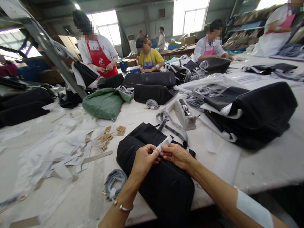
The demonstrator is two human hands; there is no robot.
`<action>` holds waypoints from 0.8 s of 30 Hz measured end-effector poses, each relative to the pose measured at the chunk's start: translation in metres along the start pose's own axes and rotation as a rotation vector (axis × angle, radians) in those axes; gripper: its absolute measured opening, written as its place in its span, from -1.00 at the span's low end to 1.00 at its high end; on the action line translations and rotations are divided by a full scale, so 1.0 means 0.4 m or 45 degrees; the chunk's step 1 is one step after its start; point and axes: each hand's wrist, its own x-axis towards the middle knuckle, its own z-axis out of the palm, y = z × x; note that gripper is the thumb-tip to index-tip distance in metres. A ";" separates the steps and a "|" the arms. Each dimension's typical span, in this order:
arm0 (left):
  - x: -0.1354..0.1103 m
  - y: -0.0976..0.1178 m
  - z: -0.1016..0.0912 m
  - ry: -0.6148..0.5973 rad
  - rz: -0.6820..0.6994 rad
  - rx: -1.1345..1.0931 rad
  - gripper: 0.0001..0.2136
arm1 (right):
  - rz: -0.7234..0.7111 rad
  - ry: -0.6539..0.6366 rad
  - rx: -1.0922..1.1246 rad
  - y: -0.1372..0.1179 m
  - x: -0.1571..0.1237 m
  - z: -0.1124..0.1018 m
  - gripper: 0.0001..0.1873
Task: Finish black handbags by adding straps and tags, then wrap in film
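A black handbag [164, 185] lies on the white table right in front of me. Above its middle, my left hand [146, 159] pinches the lower end of a small white wrapped strip [165, 143]. The fingers of my right hand [175, 155] close on the same strip from the other side. What the white wrapping covers is hidden. Behind the bag, a plastic-wrapped strap [164, 119] loops over the tabletop. A coiled, wrapped strap [115, 183] rests beside my left wrist.
A tape dispenser [184, 113] stands beyond the bag. White paper scraps [66, 157] and brown tags [105, 138] lie to the left, near a green sack [105, 103]. Another black bag [265, 112] sits at right. Several co-workers [100, 54] are across the table.
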 end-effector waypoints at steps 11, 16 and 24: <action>0.020 0.002 -0.008 -0.003 0.056 0.043 -0.69 | -0.113 0.073 0.094 0.012 0.005 0.008 -0.87; -0.010 -0.003 -0.023 -0.047 0.033 0.230 -0.68 | -0.143 0.081 0.044 0.019 0.008 0.011 -0.81; -0.020 -0.042 -0.045 -0.018 -0.133 0.185 -0.62 | -0.164 0.195 -0.693 -0.080 -0.052 -0.038 -0.84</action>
